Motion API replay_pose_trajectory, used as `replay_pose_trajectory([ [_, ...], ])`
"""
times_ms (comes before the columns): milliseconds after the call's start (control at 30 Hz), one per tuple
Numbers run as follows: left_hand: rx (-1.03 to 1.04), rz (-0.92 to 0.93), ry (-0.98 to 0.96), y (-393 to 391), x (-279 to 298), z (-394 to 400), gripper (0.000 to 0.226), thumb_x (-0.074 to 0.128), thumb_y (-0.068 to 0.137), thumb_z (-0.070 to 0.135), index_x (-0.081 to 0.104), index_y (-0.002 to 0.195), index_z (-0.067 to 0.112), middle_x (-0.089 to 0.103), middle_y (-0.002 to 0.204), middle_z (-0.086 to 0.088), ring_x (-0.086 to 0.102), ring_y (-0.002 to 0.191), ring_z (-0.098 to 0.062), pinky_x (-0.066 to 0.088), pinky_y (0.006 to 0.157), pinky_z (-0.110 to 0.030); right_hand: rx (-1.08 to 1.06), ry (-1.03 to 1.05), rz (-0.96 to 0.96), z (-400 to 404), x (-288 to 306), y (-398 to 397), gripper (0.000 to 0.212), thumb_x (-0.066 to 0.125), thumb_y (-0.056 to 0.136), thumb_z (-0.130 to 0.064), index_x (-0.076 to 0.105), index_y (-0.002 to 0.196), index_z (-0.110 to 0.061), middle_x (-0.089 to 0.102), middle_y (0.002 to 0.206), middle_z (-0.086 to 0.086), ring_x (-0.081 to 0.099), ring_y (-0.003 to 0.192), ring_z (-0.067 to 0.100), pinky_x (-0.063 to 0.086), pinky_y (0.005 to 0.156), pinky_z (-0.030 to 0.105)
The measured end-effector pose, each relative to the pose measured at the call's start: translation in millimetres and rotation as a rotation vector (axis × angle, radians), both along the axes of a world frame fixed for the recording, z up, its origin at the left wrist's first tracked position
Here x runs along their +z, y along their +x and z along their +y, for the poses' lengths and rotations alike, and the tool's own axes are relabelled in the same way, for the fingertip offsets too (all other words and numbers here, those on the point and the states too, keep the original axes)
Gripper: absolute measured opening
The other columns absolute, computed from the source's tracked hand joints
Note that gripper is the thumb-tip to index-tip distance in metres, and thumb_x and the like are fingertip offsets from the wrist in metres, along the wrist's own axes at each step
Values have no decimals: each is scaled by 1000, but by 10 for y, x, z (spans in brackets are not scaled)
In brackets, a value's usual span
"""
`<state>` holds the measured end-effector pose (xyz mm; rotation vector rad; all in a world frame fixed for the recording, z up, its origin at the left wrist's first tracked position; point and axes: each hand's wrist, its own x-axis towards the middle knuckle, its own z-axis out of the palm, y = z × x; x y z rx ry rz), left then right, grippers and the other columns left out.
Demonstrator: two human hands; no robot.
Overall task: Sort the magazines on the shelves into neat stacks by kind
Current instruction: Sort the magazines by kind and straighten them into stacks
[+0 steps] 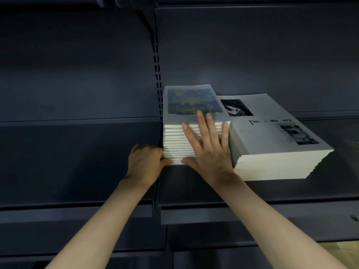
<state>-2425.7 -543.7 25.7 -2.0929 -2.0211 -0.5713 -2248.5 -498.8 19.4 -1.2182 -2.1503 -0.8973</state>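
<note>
Dark metal shelf [77, 144], tall magazine stack [178, 140] at its left, shorter stack [272, 152] touching on the right with title partly washed out, right hand [208, 148] flat with fingers spread on the near page edges, left hand [144, 162] curled at the tall stack's left corner, fingertips hidden.

Open shelf [77, 162] lies bare left of the slotted upright [157, 78]. The tall stack [178, 144] stands just right of that upright and touches the low stack [272, 152] on its right; no passage shows between them. The left hand [145, 164] fills the upright-side corner; the right hand [207, 148] covers the front. Room remains above both stacks and right of the low one.
</note>
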Motion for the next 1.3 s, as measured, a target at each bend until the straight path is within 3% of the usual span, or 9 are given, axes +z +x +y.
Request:
replay_pose_trajectory([
  [67,-20,-38,5,14,-12,-2,33,59,85,45,70,76,15,70,79,0,62,75,-20,38,76,-29,-6,-4,4,-1,-8,-18,121,77,57,-62,10,148,-20,11,151,15,14,139,34,3,110,54],
  [167,-42,-104,6,46,-15,-27,30,62,86,35,64,68,11,68,73,-4,61,68,-24,35,68,-28,-26,-8,-2,4,-26,-19,125,76,57,-63,3,150,-20,10,151,17,13,139,35,2,111,55],
  [333,-37,-207,-52,12,-3,-66,27,62,86,36,64,73,12,67,76,1,61,71,-18,44,74,-32,-26,13,5,-2,-31,-20,122,77,55,-62,11,148,-20,12,151,17,15,139,34,4,111,54],
  [500,11,-230,-105,6,112,-82,38,58,82,54,65,80,16,67,81,6,61,74,-14,47,75,-34,-47,24,-19,45,-24,-1,138,72,55,-69,-18,149,-21,11,151,16,15,139,33,-2,113,53],
  [633,81,-265,-35,71,229,-192,42,53,84,57,55,78,15,62,76,2,59,70,-18,44,64,-31,-82,-18,-18,-86,18,-26,133,67,62,-70,-24,146,-21,2,153,14,6,142,32,-7,112,52],
  [800,84,-429,58,163,218,-350,28,55,89,42,58,89,14,63,88,-3,56,76,-15,40,62,-26,-82,63,150,-373,45,-34,102,71,69,-57,17,147,-18,15,151,14,16,140,31,-2,115,49],
  [1000,3,-584,161,514,143,-419,29,56,90,32,58,111,12,59,107,-1,54,88,-13,41,71,-23,3,45,379,-671,236,283,53,58,91,-39,52,134,-8,38,147,19,23,139,32,9,115,50],
  [1133,-25,-563,270,872,155,-454,32,57,89,32,58,111,8,59,109,-7,52,103,-23,39,80,-26,-19,-26,439,-661,288,623,59,51,92,-48,50,136,-9,35,149,16,22,141,32,9,115,50],
  [1300,-22,-443,362,1392,216,-501,42,50,89,42,61,106,5,61,106,-9,51,103,-26,41,83,-29,30,-212,447,-586,234,1104,72,45,89,-59,40,143,-11,24,155,12,13,144,27,2,116,47],
])
